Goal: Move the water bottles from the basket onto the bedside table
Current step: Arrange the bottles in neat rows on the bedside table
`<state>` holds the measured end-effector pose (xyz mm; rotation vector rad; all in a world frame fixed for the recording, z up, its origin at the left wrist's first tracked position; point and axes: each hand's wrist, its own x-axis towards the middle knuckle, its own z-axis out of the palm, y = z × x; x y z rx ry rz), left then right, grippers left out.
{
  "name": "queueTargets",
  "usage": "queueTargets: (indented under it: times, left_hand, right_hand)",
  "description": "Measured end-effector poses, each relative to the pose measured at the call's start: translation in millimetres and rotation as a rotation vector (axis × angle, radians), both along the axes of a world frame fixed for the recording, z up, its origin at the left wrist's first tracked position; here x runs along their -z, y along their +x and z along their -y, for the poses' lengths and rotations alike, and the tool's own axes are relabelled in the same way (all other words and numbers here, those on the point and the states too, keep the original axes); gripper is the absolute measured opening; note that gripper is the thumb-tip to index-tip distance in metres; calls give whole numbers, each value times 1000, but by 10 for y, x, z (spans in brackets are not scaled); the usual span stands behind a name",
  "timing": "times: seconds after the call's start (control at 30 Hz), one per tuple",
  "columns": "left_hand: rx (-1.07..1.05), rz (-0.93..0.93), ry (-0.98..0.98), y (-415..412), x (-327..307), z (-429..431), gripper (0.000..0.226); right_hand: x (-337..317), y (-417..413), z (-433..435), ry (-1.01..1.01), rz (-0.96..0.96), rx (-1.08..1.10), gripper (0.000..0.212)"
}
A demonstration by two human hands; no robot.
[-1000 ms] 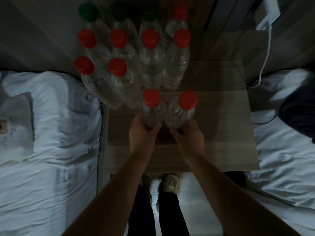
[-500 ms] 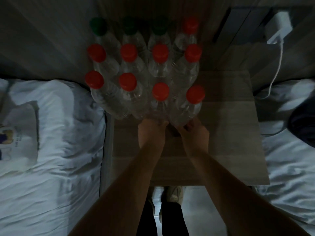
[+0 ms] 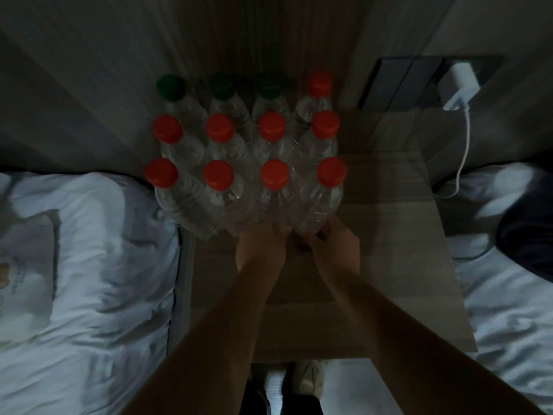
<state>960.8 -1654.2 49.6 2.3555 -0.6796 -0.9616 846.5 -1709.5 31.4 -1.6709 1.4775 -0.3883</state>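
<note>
Several clear water bottles stand upright in rows on the wooden bedside table (image 3: 398, 235), most with red caps, three at the back with green caps. My left hand (image 3: 261, 245) grips the base of the front-row bottle with a red cap (image 3: 274, 175). My right hand (image 3: 333, 244) grips the base of the front-right bottle (image 3: 331, 172). Both bottles stand in line with the front row, touching their neighbours. The basket is out of view.
White bedding lies on a bed to the left (image 3: 89, 280) and another to the right (image 3: 508, 295). A white charger (image 3: 459, 85) with its cable hangs from a wall panel at the upper right. The wall stands right behind the bottles. My feet show below the table's front edge.
Both hands have pushed the two front bottles away from me until they joined the third row. The camera view has shifted so the table sits lower in frame.
</note>
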Motion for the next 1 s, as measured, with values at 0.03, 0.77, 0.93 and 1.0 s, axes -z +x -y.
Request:
queueTargets:
  times: [0.03, 0.77, 0.93, 1.0]
  left_hand:
    - [1, -12, -14, 4, 15, -11, 32]
    - [-397, 6, -484, 429, 12, -564, 110]
    - [-386, -25, -449, 489, 84, -524, 104]
    - [-377, -34, -425, 513, 115, -535, 103]
  right_hand:
    - [6, -1, 2, -1, -3, -5, 34]
    - [-46, 500, -399, 14, 421, 284, 120]
    - [-20, 529, -376, 15, 403, 295, 118]
    - [-3, 532, -364, 22, 403, 303, 118]
